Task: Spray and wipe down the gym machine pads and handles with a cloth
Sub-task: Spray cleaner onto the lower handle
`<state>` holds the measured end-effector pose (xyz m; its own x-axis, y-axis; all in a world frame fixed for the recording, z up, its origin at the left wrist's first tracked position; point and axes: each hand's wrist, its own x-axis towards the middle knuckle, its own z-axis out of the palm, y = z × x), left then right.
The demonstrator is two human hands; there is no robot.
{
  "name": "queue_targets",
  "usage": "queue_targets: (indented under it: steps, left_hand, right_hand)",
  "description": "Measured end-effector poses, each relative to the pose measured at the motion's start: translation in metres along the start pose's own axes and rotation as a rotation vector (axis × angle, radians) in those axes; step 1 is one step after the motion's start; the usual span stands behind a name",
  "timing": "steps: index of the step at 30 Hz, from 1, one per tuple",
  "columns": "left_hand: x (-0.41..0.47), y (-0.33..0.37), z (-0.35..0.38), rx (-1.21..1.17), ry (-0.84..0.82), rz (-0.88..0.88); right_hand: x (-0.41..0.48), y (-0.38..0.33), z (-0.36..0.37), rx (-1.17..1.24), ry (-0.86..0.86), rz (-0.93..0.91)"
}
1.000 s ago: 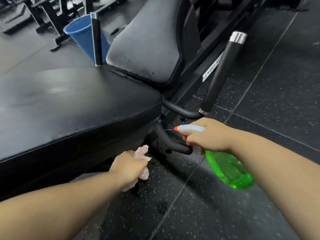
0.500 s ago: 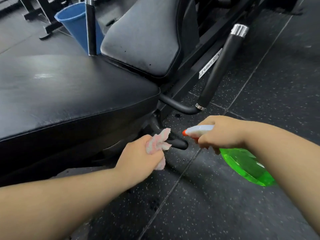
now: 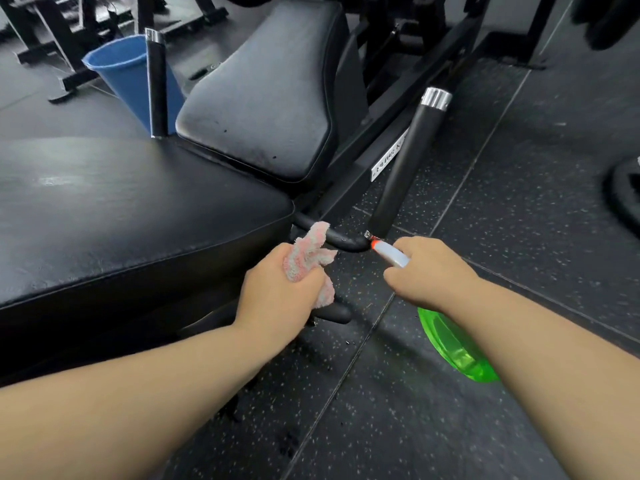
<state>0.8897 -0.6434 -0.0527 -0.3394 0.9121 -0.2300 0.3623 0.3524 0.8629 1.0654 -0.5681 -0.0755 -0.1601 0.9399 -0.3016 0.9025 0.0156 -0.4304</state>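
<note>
Left hand (image 3: pixel 277 289) clenches a fluffy pink-and-white cloth (image 3: pixel 308 254) at the curved black metal bar (image 3: pixel 346 242), right hand (image 3: pixel 426 271) grips a translucent green spray bottle (image 3: pixel 453 348), over speckled black rubber floor (image 3: pixel 519 202).

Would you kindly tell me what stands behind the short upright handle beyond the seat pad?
A blue bucket stands behind the handle, which covers a strip of it. Its base is hidden behind the handle and the seat pad.

Both bare forearms reach forward and converge. The left hand (image 3: pixel 277 289) is curled tight round a cloth (image 3: pixel 306 258). The right hand (image 3: pixel 426 271), near it but apart, grips a spray bottle (image 3: pixel 457 348), back of the hand facing up.
</note>
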Motion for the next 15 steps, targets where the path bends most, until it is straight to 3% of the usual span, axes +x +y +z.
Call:
queue_targets:
  steps: [8,15]
  left_hand:
    - [0.008,0.015,0.03,-0.059,-0.042,0.053]
    - [0.023,0.016,0.044,0.104,-0.041,0.074]
  right_hand:
    - [-0.004,0.011,-0.038,0.101,0.345,0.033]
    - [-0.009,0.01,-0.043,0.159,0.401,-0.046]
